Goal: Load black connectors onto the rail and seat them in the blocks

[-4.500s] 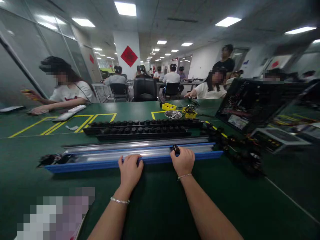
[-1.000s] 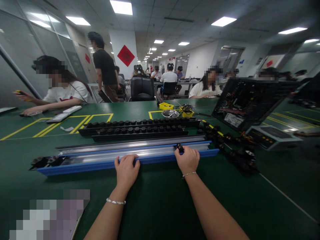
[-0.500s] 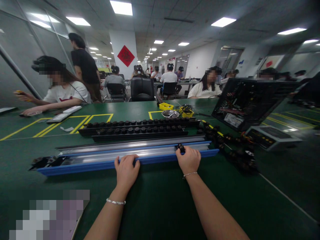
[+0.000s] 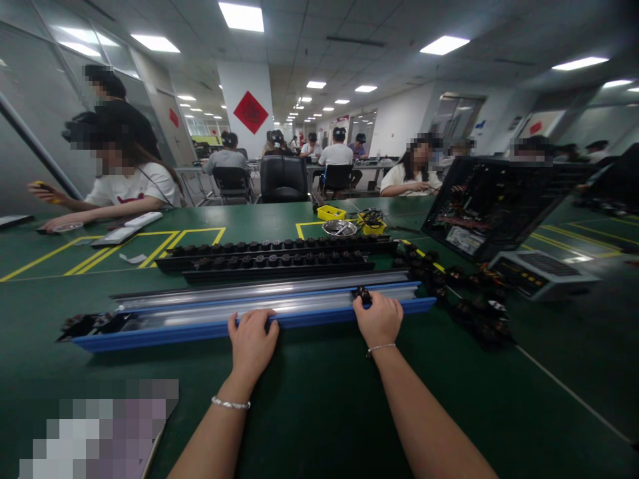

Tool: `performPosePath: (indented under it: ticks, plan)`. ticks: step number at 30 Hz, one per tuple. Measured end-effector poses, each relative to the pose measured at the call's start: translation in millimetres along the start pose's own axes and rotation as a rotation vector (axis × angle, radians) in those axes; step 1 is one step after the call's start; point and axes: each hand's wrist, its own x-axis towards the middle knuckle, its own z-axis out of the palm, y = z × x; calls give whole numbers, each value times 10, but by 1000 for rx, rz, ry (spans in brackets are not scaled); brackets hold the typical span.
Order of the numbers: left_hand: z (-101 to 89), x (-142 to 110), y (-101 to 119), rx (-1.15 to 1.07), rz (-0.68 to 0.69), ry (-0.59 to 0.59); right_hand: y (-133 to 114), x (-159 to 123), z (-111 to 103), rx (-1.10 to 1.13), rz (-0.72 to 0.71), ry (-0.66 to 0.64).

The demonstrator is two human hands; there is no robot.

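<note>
Blue rail [image 4: 315,318] — under both hands [image 4: 253,340] [image 4: 379,320]

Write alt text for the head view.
A person's left hand rests on the near edge of a long blue channel while the right hand holds a small black part in it, on a green table. Behind lie two knobbed black rails.

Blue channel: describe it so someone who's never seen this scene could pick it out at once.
On the green table, find the wearer's left hand. It rests on the near wall of the blue channel, long, straight and lying crosswise. Its blue walls set it apart from the dark-edged silvery rail just behind.
</note>
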Motion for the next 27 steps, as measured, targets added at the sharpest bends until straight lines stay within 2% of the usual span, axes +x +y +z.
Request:
performPosePath:
  ticks: [27]
  plan:
    - [14,0,-16,5,10,10,125,67,-60,-45,59,14]
